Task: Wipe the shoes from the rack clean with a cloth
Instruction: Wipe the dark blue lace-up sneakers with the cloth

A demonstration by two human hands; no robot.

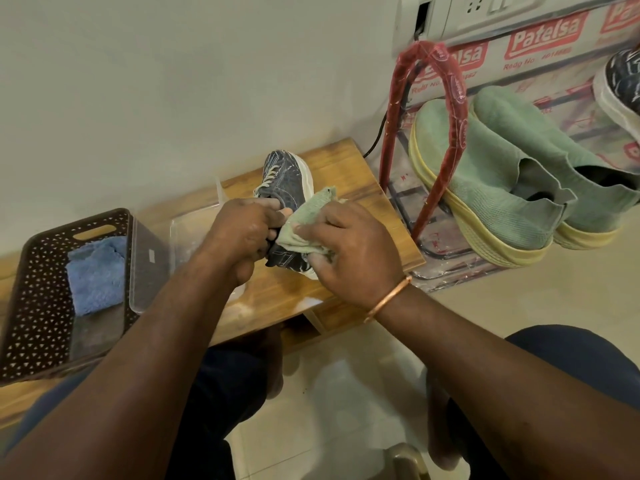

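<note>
wall (138, 81): plain cream, ahead of you
floor (349, 396): pale tiles under you
table (367, 192): low, wooden, by wall
socket (485, 10): white, top right

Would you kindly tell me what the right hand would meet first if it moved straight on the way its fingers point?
The right hand presses the green cloth against the dark blue sneaker, so the sneaker comes first; just beyond is probably the left hand gripping it, though depth is unclear.
</note>
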